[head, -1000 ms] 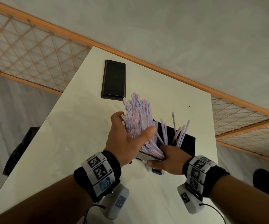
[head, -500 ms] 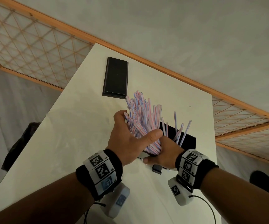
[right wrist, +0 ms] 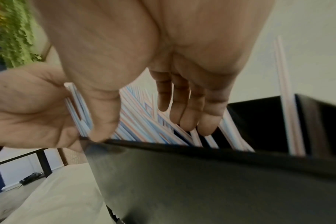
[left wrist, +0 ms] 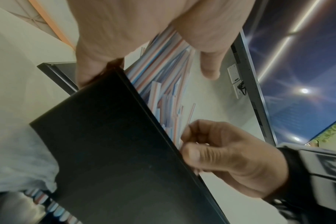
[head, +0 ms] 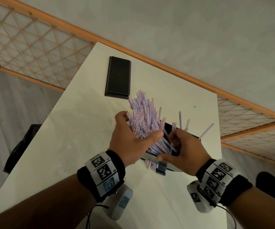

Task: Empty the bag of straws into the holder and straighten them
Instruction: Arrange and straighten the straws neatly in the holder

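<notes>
A thick bundle of pink-and-blue striped straws (head: pixel 143 116) stands fanned out in the black box holder (head: pixel 168 128) on the white table (head: pixel 77 133). My left hand (head: pixel 139 124) grips the bundle from the left, with the thumb across its front. My right hand (head: pixel 169 149) has its thumb at the holder's front rim. Its fingers curl in among the lower straws (right wrist: pixel 136 115). The holder's dark wall (left wrist: pixel 105 151) (right wrist: pixel 201 181) fills both wrist views. A few single straws (head: pixel 206 131) lean apart at the holder's right end. No bag is visible.
A flat black lid (head: pixel 118 78) lies farther back on the table. Some straw ends (head: pixel 150 163) and a small black piece (head: pixel 160 170) lie at the holder's front. The table's right edge (head: pixel 220 146) is close to the holder. A dark object (head: pixel 22 146) sits on the floor to the left.
My right hand has come up from the holder's front and reached over the rim into the straws. The left hand still grips the bundle, which now stands more upright. One straw leans farther right.
</notes>
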Demonstrator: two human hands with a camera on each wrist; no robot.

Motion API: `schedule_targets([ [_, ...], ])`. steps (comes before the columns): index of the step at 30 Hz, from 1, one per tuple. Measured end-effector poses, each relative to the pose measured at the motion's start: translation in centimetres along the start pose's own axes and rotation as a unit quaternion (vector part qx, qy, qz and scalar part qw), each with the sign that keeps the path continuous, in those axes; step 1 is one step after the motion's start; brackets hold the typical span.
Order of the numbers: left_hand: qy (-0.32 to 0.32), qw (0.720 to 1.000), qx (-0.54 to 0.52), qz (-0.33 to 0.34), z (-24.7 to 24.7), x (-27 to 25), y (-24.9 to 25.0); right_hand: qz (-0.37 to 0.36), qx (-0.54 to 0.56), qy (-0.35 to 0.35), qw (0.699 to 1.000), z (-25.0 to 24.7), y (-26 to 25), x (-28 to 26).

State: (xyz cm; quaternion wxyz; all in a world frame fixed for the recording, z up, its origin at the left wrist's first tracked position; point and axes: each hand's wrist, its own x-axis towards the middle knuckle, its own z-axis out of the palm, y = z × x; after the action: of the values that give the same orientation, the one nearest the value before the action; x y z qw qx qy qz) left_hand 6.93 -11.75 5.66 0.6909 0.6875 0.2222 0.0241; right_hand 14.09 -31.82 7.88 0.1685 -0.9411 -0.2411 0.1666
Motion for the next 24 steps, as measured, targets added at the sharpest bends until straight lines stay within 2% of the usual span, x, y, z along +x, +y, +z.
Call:
schedule_targets([
  [2, 0.001, 1.0, -0.005, 0.005, -0.1, -0.1, 0.1, 0.014, -0.025, -0.017, 0.999, 0.0, 0.7, -1.0],
  [4, 0.003, 1.0, -0.018, 0.007, 0.0, 0.0, 0.1, 0.038, -0.052, -0.094, 0.993, 0.6, 1.1, -1.5],
  [6, 0.001, 1.0, -0.027, 0.011, 0.1, 0.0, 0.1, 0.04, -0.055, -0.136, 0.988, 1.4, 1.4, -1.7],
  [9, -0.006, 0.999, -0.033, 0.012, 0.0, -0.1, 0.2, 0.026, -0.03, -0.142, 0.989, 2.1, 1.0, -1.2],
  [17, -0.011, 0.999, -0.043, 0.017, -0.1, 0.0, 0.2, 0.088, -0.013, -0.184, 0.979, 2.6, -0.2, 1.1],
  [24, -0.019, 0.998, -0.055, 0.027, 0.1, -0.1, 0.2, 0.111, -0.027, -0.257, 0.96, 2.8, -1.1, 3.2],
])
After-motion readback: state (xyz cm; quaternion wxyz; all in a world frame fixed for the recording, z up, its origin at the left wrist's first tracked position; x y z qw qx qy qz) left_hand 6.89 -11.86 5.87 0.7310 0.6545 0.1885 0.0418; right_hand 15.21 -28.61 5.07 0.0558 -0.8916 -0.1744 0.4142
